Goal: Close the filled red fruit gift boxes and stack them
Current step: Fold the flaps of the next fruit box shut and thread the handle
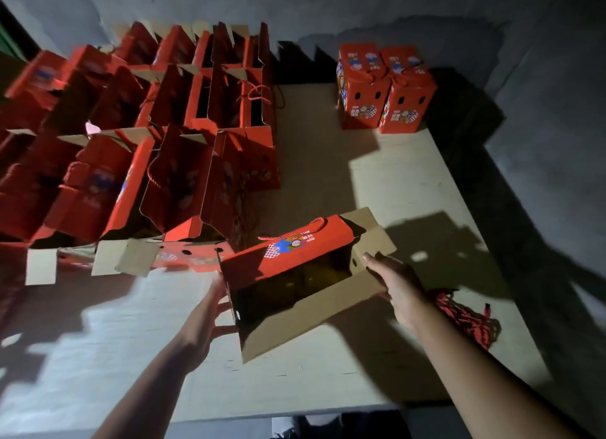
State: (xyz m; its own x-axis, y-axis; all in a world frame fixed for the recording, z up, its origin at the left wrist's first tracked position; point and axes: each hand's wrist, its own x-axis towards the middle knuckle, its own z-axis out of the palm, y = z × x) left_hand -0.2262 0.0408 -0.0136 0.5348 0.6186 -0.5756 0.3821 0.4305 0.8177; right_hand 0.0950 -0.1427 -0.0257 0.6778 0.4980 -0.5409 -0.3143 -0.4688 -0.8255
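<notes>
An open red gift box (pixel 288 258) sits tilted at the middle of the pale board (pixel 393 183), its brown flaps spread and dark yellowish fruit dimly visible inside. My left hand (pixel 213 311) grips the box's left end wall, thumb on the near side. My right hand (pixel 398 286) holds the right end flap, fingers curled over its edge. A red rope handle lies on the box's top panel. Several more open red boxes (pixel 170 183) stand in rows to the left. Two closed red boxes (pixel 383 91) stand side by side at the far right.
A bundle of red rope handles (pixel 465 317) lies on the board just right of my right forearm. The board ends at a grey floor (pixel 541 209) on the right and near side. Strong shadows cover much of the scene.
</notes>
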